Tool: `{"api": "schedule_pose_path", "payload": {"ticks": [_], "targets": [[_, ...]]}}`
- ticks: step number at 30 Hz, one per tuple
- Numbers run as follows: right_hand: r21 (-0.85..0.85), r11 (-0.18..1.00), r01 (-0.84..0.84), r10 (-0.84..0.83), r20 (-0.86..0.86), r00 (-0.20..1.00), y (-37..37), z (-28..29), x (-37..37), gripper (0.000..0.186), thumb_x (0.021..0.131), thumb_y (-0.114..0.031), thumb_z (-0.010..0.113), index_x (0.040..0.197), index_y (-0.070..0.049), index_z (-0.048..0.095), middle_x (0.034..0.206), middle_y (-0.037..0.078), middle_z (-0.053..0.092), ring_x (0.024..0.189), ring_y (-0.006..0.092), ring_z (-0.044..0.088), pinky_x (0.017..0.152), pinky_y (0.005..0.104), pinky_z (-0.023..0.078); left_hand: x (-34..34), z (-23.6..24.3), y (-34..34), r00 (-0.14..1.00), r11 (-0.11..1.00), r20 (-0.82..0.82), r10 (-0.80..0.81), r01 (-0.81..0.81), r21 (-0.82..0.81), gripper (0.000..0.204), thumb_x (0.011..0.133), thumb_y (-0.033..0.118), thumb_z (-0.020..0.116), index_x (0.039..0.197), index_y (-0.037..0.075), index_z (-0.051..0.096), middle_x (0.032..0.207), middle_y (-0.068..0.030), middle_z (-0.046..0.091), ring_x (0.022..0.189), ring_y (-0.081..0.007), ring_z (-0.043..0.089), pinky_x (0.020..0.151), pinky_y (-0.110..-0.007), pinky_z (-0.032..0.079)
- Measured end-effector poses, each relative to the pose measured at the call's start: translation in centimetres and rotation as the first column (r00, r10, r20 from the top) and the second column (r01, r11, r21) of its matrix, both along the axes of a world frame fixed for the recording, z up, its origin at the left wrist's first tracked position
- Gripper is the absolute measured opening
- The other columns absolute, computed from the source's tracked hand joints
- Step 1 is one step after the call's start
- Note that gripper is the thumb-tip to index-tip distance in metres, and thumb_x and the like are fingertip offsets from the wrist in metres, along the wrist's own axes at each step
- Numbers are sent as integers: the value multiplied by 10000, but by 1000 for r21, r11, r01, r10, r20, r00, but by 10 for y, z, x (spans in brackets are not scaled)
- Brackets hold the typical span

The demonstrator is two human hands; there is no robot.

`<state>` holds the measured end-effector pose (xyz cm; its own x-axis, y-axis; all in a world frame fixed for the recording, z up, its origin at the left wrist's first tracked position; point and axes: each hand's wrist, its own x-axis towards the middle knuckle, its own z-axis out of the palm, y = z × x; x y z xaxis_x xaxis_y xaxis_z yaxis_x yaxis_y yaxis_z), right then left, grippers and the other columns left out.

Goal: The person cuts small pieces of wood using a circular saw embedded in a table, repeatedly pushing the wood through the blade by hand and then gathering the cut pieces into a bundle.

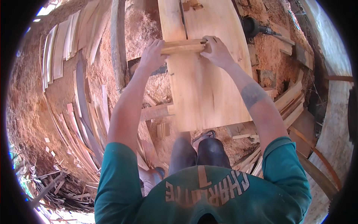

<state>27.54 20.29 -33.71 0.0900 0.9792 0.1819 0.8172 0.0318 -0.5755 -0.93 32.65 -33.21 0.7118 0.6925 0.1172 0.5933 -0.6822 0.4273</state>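
Both my arms reach forward over a broad, pale wooden board [209, 97] that serves as a work surface. Two or so short wooden strips [184, 49] lie side by side across it, held between my hands. My left hand [152, 55] is closed around their left end. At the other end, my right hand [217, 53] grips with thumb and fingers. Just beyond the strips, a narrow dark slot [183, 20] runs away along the board; whether a blade stands in it I cannot tell. Small wood offcuts [194, 4] sit beside the slot at the far edge.
A black power tool or motor [253, 28] sits against the board's right side. A wooden post [119, 44] is at the left. Sawdust [26, 93] covers the ground, with stacked slats [61, 46] and long strips [87, 112] on the left and more planks [292, 99] on the right.
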Motion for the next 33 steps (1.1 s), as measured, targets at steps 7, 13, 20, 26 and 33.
{"api": "schedule_pose_path", "payload": {"ticks": [7,13,20,26,33], "targets": [[-3,1000,-6,6,-12,1000,25,-6,2,500,787,-211,755,1255,-91,623,1250,124,640,1209,366,589,1032,473,505,2,1,19,1000,1000,0,11,-11,-6,585,782,193,850,1276,2,602,1238,-157,634,1221,-373,557,1052,-472,471],[-37,999,37,-38,-31,999,35,-5,4,482,781,-216,763,1224,-81,631,1236,131,649,1192,359,609,1004,468,526,4,-1,32,1000,1000,-18,-8,8,15,533,786,204,839,1226,18,603,1231,-133,634,1221,-366,552,1040,-466,490],[-12,1000,-2,2,-2,1000,45,-8,11,476,795,-224,770,1224,-78,625,1249,134,649,1206,363,605,1011,468,525,6,-5,39,1000,999,15,-10,10,44,559,783,216,847,1239,9,599,1206,-126,633,1214,-355,545,1043,-467,490],[-32,999,-4,4,22,1000,51,-13,17,541,814,-249,783,1288,-60,603,1309,147,629,1238,370,590,1034,463,516,12,-3,45,1000,999,-19,1,0,37,593,780,205,850,1279,9,596,1227,-129,633,1208,-357,552,1048,-469,487],[-41,999,-28,30,52,998,65,-14,23,562,822,-256,787,1310,-56,594,1328,156,621,1250,369,584,1047,462,511,15,-5,56,1000,999,-13,14,-13,34,585,785,199,847,1283,17,599,1256,-130,638,1234,-355,551,1071,-469,474]]}}
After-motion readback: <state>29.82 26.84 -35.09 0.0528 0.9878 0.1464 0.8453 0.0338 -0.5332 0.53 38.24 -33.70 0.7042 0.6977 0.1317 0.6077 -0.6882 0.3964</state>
